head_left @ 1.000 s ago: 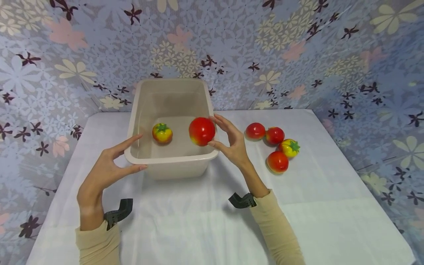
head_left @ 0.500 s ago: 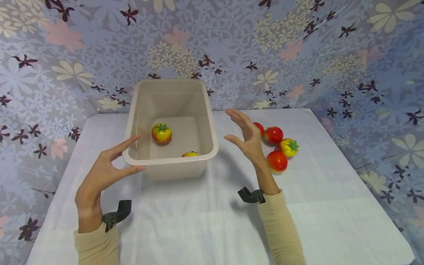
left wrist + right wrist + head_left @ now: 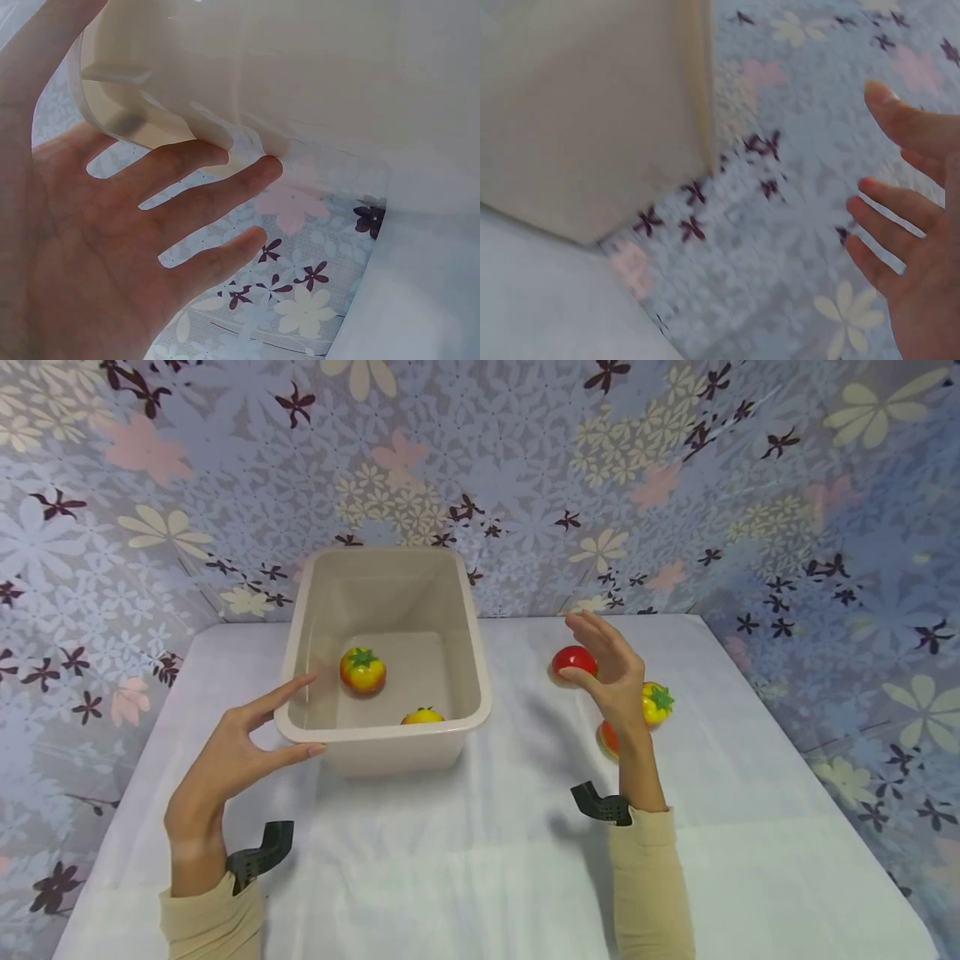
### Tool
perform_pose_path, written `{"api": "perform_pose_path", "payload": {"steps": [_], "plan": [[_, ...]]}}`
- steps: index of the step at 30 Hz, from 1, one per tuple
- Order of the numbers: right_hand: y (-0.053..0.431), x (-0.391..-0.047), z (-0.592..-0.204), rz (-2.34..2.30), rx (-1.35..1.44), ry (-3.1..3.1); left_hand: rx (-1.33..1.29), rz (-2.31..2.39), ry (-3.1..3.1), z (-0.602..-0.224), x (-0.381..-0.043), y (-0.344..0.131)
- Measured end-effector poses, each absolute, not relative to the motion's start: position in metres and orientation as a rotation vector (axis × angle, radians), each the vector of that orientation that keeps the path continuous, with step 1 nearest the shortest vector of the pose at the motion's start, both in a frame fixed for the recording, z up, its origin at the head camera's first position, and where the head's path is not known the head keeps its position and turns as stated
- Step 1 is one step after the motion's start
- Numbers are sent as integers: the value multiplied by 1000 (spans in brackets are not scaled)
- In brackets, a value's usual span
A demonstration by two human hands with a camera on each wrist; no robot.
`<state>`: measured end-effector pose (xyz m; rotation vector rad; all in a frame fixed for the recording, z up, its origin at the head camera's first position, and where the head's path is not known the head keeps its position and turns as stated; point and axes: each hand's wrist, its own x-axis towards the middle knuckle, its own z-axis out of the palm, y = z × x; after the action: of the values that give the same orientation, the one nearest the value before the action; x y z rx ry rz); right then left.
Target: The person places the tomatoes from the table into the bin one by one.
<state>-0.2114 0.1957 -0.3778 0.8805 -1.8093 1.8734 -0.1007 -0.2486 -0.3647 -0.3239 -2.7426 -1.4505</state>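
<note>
My left hand [image 3: 232, 760] is at the front left corner of a beige plastic bin [image 3: 397, 755], its index fingertip over the left rim and its thumb by the front wall. In the left wrist view its spread fingers [image 3: 199, 206] lie along the bin's outside. Inside the bin sit a yellow-red tomato [image 3: 363, 672] with a green top and a second tomato [image 3: 423, 716], partly hidden by the front rim. My right hand [image 3: 617, 681], holding nothing, hovers over the tomatoes right of the bin. A red tomato [image 3: 572, 662] shows beside its thumb.
Partly covered by the right hand are a yellow tomato [image 3: 657, 703] with a green top and a red one [image 3: 608, 740]. White cloth [image 3: 525, 860] covers the table. A flowered wall [image 3: 517, 460] rises right behind the bin.
The right hand has let go of a red tomato, now at the bin's front right, and moved rightward over the loose tomatoes. The left hand has stayed at the bin's corner.
</note>
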Motion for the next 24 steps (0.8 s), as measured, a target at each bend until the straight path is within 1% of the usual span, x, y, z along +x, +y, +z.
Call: {"api": "perform_pose_path", "payload": {"steps": [3, 8, 11, 18, 24], "plan": [[214, -212, -382, 1866, 861, -1871, -333, -1459, -2741, -365, -100, -248], [245, -212, -387, 1831, 727, -2021, -320, -1458, -2748, -364, -101, -250], [261, -212, -389, 1839, 694, -2042, -306, -1454, -2757, -364, -102, -250], [290, -207, -393, 1910, 695, -2102, -336, -1472, -2740, -362, -106, -246], [305, -201, -404, 1905, 590, -2243, -292, -1467, -2761, -362, -101, -249]]}}
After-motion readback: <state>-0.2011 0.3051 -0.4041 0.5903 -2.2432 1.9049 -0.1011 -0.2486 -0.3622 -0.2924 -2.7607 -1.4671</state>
